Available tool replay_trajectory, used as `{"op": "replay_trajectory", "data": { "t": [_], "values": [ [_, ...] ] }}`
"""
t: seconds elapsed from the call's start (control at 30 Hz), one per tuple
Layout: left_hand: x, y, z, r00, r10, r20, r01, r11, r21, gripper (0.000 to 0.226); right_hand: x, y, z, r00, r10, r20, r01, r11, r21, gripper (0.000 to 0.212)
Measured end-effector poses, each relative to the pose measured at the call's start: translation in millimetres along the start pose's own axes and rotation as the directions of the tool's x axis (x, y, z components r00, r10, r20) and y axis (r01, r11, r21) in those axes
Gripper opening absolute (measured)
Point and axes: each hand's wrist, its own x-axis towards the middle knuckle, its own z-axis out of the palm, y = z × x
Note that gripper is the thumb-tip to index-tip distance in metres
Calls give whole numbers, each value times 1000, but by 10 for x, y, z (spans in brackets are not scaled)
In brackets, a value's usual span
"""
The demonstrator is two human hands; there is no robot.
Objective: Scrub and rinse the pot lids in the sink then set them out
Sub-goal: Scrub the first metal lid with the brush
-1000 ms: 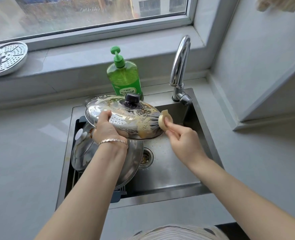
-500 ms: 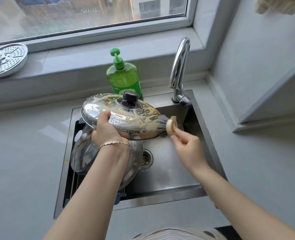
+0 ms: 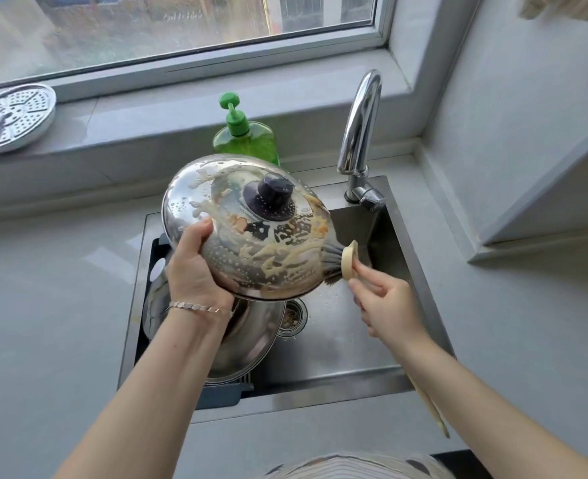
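The steel lid (image 3: 251, 229) is held tilted above the sink (image 3: 354, 344), its domed top streaked with yellowish foam and beaded with water around the black knob (image 3: 273, 195). The left hand (image 3: 195, 271) grips its rim at about 8 o'clock, thumb over the top surface and fingers curled underneath, out of sight. The right hand (image 3: 385, 305) has its fingers wrapped round the handle of a brush (image 3: 342, 262), close behind the round head, whose dark bristles press against the lid's edge near 4 o'clock. A second lid (image 3: 251, 344) lies in the basin below, at 6 o'clock from the held one. At 12 o'clock stands a green soap bottle (image 3: 247, 140), with the tap (image 3: 358, 133) at 2 o'clock. The lid looks stiff and fairly light, but soapy and wet, so probably slippery: a pinch on the rim could slide under brush pressure. The knob, or a deeper hold with the palm under the rim, seems the safer purchase when it is turned for rinsing.
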Motion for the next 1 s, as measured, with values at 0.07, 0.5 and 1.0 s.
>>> {"op": "replay_trajectory", "data": {
  "t": [0.07, 0.5, 1.0],
  "values": [
    [-7, 20, -3, 999, -21, 31, 21, 1000, 19, 51, 47, -12, -13, 1000, 30, 0, -30, 999, 37, 40],
    [-36, -32, -149, 967, -115, 229, 58, 969, 241, 24, 387, 2, -234, 983, 145, -108, -144, 989, 16, 38],
    [91, -91, -134, 978, -139, 154, 77, 932, 355, 37, 163, 35, -238, 990, -86, 108, 119, 923, -365, 36]
  ]
}}
